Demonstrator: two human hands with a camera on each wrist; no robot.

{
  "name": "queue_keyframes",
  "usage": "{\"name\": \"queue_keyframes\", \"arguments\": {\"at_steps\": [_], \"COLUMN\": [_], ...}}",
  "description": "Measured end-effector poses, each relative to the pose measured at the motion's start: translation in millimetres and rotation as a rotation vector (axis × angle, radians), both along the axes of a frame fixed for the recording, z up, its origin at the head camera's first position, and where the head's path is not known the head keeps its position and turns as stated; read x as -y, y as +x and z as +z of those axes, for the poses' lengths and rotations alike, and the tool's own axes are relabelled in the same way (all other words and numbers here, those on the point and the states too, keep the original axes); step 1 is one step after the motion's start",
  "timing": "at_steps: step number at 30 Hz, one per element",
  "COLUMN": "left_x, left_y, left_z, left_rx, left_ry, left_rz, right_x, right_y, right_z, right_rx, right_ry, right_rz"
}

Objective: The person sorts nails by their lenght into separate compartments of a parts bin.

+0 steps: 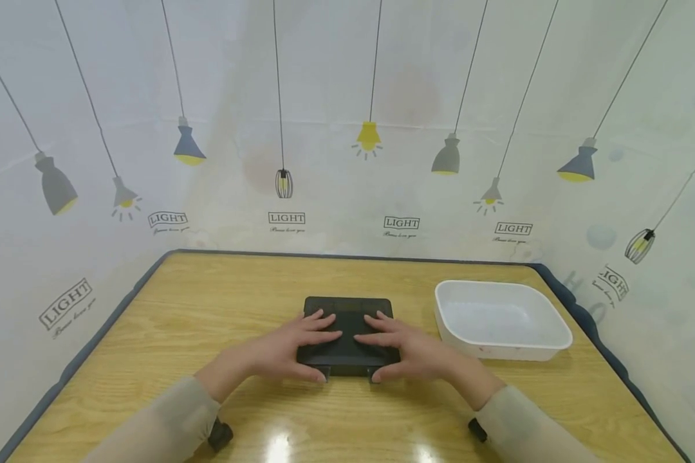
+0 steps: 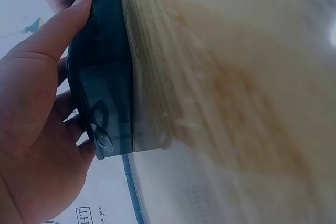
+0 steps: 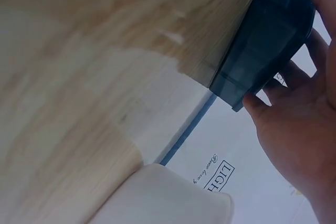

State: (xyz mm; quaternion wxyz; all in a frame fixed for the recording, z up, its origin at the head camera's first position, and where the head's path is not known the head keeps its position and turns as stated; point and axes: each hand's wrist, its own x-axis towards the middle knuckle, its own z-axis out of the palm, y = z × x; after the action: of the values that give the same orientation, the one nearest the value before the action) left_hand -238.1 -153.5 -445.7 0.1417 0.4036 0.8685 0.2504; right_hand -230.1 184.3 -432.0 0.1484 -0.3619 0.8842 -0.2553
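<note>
A black, flat plastic case (image 1: 347, 329) lies on the wooden table, its lid down. My left hand (image 1: 284, 347) rests on its left side with fingers spread over the lid, and the thumb is at the front edge by a small clear latch (image 1: 325, 372). Mirroring it, my right hand (image 1: 419, 352) lies on the right side, its thumb by the other latch (image 1: 373, 373). From the left wrist, the dark side wall of the case (image 2: 105, 93) shows beside the hand. The right wrist view shows the case's other end (image 3: 262, 40). The case's contents are hidden.
To the right of the case stands a white rectangular tub (image 1: 504, 350) with a raised rim. The wooden table (image 1: 220, 283) has a dark blue edge at the back and sides. Behind it hangs a pale curtain (image 1: 324, 71) printed with lamps.
</note>
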Motion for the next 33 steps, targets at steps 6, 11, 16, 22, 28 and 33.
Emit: {"name": "queue_keyframes", "arguments": {"at_steps": [6, 11, 16, 22, 28, 33], "left_x": [-0.6, -3.3, -4.9, -6.5, -6.6, -7.0], "left_y": [0.8, 1.9, 3.6, 5.3, 8.5, 10.0], "left_z": [2.0, 0.2, 1.4, 3.3, 4.4, 6.9], "left_rx": [-0.038, -0.102, -0.139, -0.156, -0.189, -0.221], "left_ry": [-0.016, -0.034, -0.063, -0.097, -0.117, -0.129], "left_rz": [0.003, 0.021, 0.051, 0.066, 0.081, 0.089], "right_x": [2.4, 4.8, 7.1, 9.9, 13.7, 15.6], "right_y": [-2.4, -2.9, -2.1, 1.7, 2.9, 1.7], "right_z": [0.3, -0.8, 0.0, 2.3, 3.2, 2.0], "right_rx": [0.020, 0.000, -0.064, -0.094, -0.134, -0.187], "right_ry": [0.011, 0.030, 0.054, 0.078, 0.093, 0.107], "right_rz": [-0.010, -0.020, -0.018, -0.015, -0.007, 0.012]}}
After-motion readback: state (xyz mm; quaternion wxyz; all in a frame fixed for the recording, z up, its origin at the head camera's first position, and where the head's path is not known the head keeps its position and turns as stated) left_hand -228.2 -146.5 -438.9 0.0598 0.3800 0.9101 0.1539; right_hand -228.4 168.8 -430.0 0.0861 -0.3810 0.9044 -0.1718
